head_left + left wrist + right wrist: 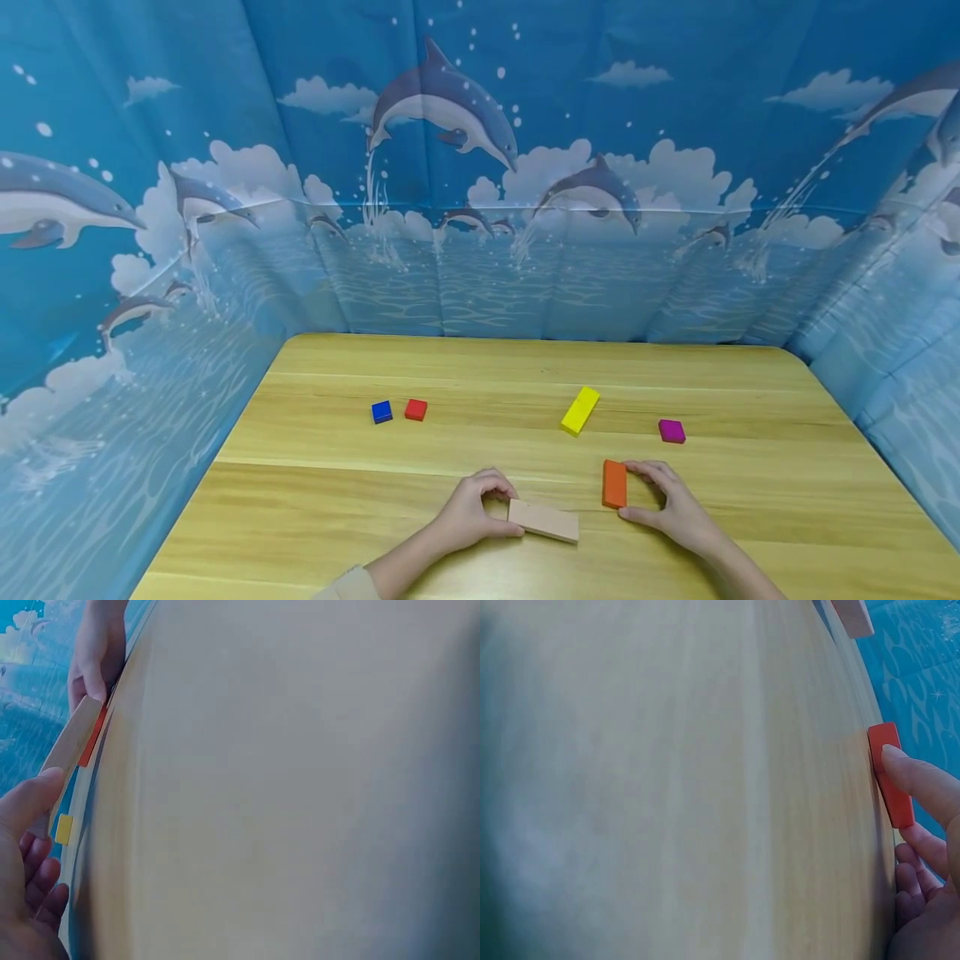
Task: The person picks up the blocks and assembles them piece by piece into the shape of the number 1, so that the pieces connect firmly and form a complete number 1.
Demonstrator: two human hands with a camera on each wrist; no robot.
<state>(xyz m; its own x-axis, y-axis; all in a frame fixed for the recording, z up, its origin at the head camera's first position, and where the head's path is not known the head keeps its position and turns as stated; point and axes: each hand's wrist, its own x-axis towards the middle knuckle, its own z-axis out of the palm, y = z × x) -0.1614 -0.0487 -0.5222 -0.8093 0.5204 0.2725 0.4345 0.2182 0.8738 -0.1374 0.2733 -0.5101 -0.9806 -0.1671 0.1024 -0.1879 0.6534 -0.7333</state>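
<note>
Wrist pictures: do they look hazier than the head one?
Yes. Head view: bright, orange block crisp-edged; left wrist view: table hazy, darker toward the right edge; right wrist view: likewise hazy, darker toward the left edge.

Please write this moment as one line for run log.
left hand: grips wooden block; right hand: holds orange block; table: blue block, red block, yellow block, purple block

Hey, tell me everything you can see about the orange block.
The orange block is a plain, smooth-looking rectangular piece, perhaps painted wood. Its long side runs roughly front to back. The right hand pinches it near its two ends. It is on or barely above the table, to the right of the beige block.
</note>
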